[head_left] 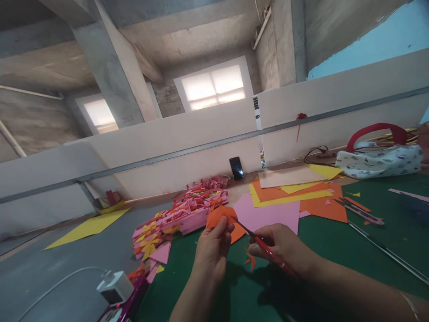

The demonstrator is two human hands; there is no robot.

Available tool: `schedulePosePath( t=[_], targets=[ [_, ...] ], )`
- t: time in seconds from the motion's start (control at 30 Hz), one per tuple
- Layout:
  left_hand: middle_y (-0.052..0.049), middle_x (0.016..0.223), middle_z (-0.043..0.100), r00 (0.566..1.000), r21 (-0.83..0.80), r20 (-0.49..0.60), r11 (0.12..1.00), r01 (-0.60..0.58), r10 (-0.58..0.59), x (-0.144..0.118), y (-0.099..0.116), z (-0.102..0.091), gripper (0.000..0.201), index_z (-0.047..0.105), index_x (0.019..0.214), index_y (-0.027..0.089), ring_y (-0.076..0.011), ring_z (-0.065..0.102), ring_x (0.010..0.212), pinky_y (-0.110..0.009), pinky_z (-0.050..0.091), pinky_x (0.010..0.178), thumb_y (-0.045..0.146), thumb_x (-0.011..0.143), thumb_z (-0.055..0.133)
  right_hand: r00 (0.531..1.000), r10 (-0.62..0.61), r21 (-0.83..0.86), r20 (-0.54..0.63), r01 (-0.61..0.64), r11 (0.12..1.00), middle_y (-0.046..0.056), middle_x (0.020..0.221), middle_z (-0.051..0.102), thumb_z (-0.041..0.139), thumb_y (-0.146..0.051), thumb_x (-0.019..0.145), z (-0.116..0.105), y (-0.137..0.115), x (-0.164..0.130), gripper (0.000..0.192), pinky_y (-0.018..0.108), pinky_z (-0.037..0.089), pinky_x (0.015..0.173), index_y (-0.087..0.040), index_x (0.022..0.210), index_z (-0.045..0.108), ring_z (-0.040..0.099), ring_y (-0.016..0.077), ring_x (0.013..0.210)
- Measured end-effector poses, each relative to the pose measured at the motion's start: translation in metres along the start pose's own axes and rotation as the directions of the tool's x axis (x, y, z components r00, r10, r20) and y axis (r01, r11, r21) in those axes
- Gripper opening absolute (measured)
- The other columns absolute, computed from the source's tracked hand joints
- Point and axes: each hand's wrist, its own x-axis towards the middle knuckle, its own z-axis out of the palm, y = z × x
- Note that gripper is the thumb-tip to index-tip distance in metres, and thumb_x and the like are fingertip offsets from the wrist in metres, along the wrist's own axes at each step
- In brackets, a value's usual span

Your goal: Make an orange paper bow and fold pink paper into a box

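Orange paper (pixel 223 212) as landmark: pinched in the left hand (pixel 216 243), thumb on top, seemingly lifted above the tabletop (pixel 167 290). To its right, red-handled scissors (pixel 263 246), gripped in the right hand (pixel 281 246); long axis slanting from tip at the paper's right edge down and outward to the right. Cannot tell whether blades part slightly or lie together, nor whether already biting into the paper or just overlapping in view. Left hand nearer, directly on the paper's near side; right hand apart from it, bridging only by the blades. Just below the paper on the right, a second orange piece (pixel 238 233); farther toward the wearer, pointed orange scraps (pixel 250 259). Left of the paper and beyond, a heap of pink strips (pixel 192 201) mixed with yellow and orange. Right of it and beyond, a flat pink sheet (pixel 268 212), then stacked yellow and orange sheets. Well off to the right, slim metal rods (pixel 390 255) and a red-handled bag (pixel 378 161). Green surface under the paper, grey to its left. Nearer and left of it, a white charger (pixel 115 288). Straight beyond, a dark phone (pixel 236 168) leaning on a white partition (pixel 201 156); higher behind, bright windows (pixel 214 87) and bare concrete.
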Motion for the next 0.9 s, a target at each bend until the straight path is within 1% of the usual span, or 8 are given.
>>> schedulePosePath(
  t=[0.13,0.3,0.47,0.63,0.73,0.83,0.9],
  targets=[
    [0.000,0.069,0.058,1.000,0.002,0.002,1.000,-0.007,0.007,0.0011,-0.0002,-0.0008,0.004,0.058,0.078,0.011,-0.0047,0.059,0.055,-0.009,0.043,0.042,0.012,0.077,0.061,0.999,-0.033,0.033,0.004,0.032,0.999,-0.005,0.055,0.036,0.063,-0.048,0.066,0.0010,-0.0009,0.0007,0.035,0.022,0.026,0.050,-0.017,0.059,0.050,0.031,0.0093,0.053],
    [0.001,0.068,0.058,1.000,0.010,0.021,1.000,-0.011,0.011,0.0015,-0.0023,-0.0031,0.005,0.059,0.077,0.011,-0.0049,0.059,0.055,-0.009,0.043,0.042,0.011,0.074,0.063,0.998,-0.043,0.093,0.036,0.040,0.995,-0.006,0.056,0.035,0.062,-0.041,0.069,0.0024,0.0002,0.0021,0.031,0.021,0.024,0.049,-0.017,0.059,0.046,0.030,0.0087,0.054],
    [0.001,0.067,0.059,0.998,0.026,0.068,1.000,-0.007,0.005,-0.0001,-0.0047,-0.0021,0.005,0.060,0.078,0.013,-0.0046,0.059,0.054,-0.010,0.042,0.043,0.012,0.074,0.064,0.999,-0.033,0.072,0.030,0.031,0.997,-0.006,0.057,0.035,0.063,-0.041,0.068,0.0028,-0.0005,0.0017,0.031,0.021,0.024,0.048,-0.016,0.060,0.046,0.030,0.0087,0.054],
    [0.000,0.066,0.060,0.996,0.027,0.090,1.000,0.000,-0.003,-0.0004,-0.0056,-0.0019,0.009,0.060,0.078,0.013,-0.0051,0.058,0.054,-0.010,0.042,0.043,0.012,0.072,0.066,0.999,-0.031,0.057,0.040,0.029,0.998,-0.006,0.057,0.035,0.062,-0.042,0.070,0.0022,-0.0009,0.0021,0.030,0.021,0.023,0.048,-0.016,0.064,0.048,0.029,0.0087,0.054],
    [0.000,0.067,0.061,0.995,0.021,0.101,1.000,-0.004,0.001,0.0012,-0.0058,-0.0029,0.012,0.061,0.080,0.013,-0.0049,0.058,0.053,-0.010,0.042,0.043,0.012,0.070,0.068,0.999,-0.039,0.055,0.024,0.038,0.998,-0.006,0.056,0.034,0.063,-0.044,0.068,0.0024,0.0020,0.0030,0.033,0.022,0.023,0.048,-0.016,0.062,0.048,0.028,0.0087,0.054],
    [0.000,0.067,0.060,0.996,0.017,0.090,1.000,0.008,-0.009,0.0015,-0.0052,-0.0028,0.009,0.061,0.079,0.012,-0.0048,0.057,0.052,-0.010,0.042,0.042,0.011,0.072,0.066,0.999,-0.044,0.071,0.015,0.043,0.997,-0.007,0.055,0.031,0.064,-0.046,0.066,0.0027,0.0055,0.0039,0.037,0.022,0.021,0.048,-0.017,0.057,0.043,0.026,0.0082,0.053],
    [0.000,0.066,0.060,0.997,0.015,0.076,1.000,0.018,-0.019,0.0005,-0.0043,-0.0020,0.006,0.061,0.078,0.012,-0.0048,0.057,0.052,-0.010,0.042,0.042,0.010,0.073,0.064,0.999,-0.037,0.077,0.013,0.036,0.996,-0.007,0.055,0.031,0.064,-0.046,0.066,0.0027,0.0065,0.0042,0.037,0.022,0.021,0.048,-0.017,0.057,0.043,0.026,0.0081,0.053]
  ],
)
